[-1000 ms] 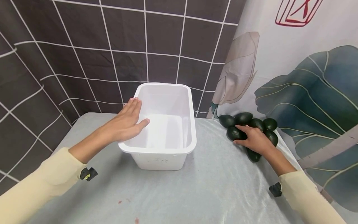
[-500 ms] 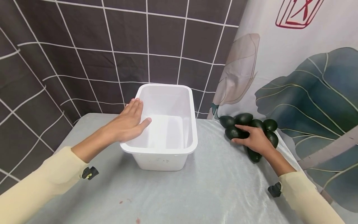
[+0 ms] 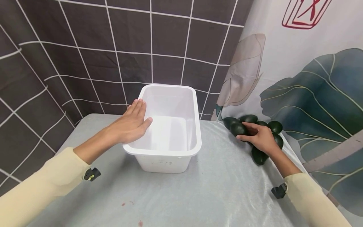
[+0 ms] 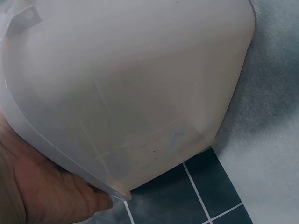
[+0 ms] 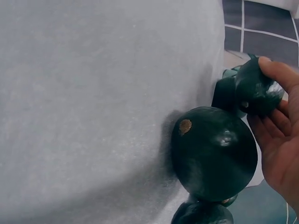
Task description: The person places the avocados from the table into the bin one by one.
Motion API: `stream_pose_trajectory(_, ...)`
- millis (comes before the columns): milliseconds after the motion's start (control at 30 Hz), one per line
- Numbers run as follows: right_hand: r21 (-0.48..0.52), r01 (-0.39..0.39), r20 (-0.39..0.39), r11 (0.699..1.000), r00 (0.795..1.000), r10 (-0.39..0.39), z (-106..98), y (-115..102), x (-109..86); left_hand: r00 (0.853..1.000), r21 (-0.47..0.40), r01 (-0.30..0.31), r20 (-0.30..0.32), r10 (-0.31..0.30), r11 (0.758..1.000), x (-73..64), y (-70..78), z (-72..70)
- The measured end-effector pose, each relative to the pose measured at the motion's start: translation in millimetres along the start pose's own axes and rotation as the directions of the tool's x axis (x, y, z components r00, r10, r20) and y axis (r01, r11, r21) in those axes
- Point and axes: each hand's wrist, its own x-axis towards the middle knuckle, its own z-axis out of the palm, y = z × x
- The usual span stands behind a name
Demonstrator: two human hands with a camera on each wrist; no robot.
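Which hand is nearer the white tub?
Left. The left hand rests on the white tub's left rim; the right hand is apart from it, off to the right, holding a dark green avocado at the pile.

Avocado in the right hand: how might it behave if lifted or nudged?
The avocado seems firm: no dent shows where the right hand grips it. Its gloss hints it may be slippery; being rounded, it could roll if nudged.

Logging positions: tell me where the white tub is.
In the head view, the white tub stands near the middle, left of the green fruits, the left hand touching its left side.
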Motion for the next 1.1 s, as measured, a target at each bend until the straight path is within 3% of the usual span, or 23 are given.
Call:
stream_pose_trajectory(467,0.124,-0.124,0.037,0.985,0.992,0.121,-12,1,3.5,1.000,0.000,0.000,-0.002,0.000,1.000,-1.9,0.2,0.2)
stream_pose_trajectory(867,0.131,-0.146,0.041,0.981,0.989,0.142,-17,-5,4.3,1.000,-0.008,-0.004,0.011,0.004,1.000,-0.3,1.7,-1.7)
stream_pose_trajectory(1100,0.135,-0.120,0.030,0.984,0.993,0.117,-16,-11,5.9,1.000,-0.006,-0.007,0.009,0.007,1.000,-0.9,1.3,-1.3)
